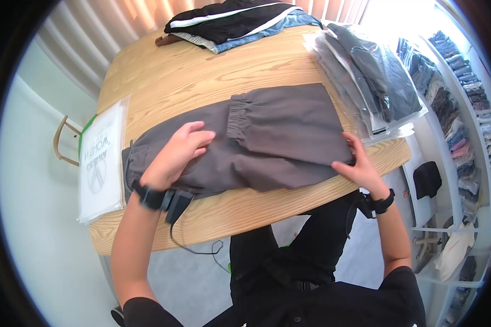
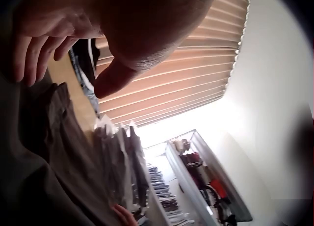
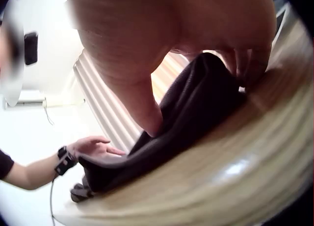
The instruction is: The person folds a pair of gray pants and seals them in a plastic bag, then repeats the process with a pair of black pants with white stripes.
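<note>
Currently, R hand (image 1: 361, 166) grips end of folded gray pants (image 1: 289, 120) on worktop (image 1: 169, 73); L hand (image 1: 181, 150) released, w/ fingers relaxed over pants.

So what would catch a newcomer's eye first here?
Probably the grey-brown garment along the near edge of the wooden table, its right end pinched by the right hand. Then the shiny bagged clothes on the right, and the clothing heap at the far side.

To the right of my work area: 1 stack of plastic-bagged garments (image 1: 373, 76) at the wooden table's (image 1: 180, 71) edge. Far side: 1 black garment with white stripes (image 1: 229, 22) on blue denim (image 1: 273, 30).
</note>
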Tool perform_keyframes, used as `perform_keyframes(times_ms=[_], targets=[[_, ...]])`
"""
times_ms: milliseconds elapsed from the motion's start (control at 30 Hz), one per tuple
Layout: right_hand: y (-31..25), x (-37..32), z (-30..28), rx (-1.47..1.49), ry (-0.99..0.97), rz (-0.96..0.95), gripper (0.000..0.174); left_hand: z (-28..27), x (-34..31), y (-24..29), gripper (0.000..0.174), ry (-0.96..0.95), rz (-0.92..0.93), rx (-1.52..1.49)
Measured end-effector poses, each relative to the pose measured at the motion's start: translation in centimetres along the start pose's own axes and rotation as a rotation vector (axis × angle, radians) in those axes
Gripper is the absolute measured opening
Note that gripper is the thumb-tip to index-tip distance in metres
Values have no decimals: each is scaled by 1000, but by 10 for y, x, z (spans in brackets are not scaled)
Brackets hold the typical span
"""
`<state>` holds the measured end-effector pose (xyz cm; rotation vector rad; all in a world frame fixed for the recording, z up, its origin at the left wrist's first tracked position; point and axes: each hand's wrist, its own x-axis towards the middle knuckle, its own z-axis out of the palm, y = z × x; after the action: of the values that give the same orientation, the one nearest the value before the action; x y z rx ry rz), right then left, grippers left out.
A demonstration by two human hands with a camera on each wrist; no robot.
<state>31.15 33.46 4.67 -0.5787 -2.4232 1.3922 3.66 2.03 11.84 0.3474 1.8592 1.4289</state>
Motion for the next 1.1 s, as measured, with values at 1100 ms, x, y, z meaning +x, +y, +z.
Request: perform_keyframes(times_ms=[1100], targets=[[-6, -12, 10, 1402, 19, 462, 40, 112, 2, -46, 77, -15, 490, 943]])
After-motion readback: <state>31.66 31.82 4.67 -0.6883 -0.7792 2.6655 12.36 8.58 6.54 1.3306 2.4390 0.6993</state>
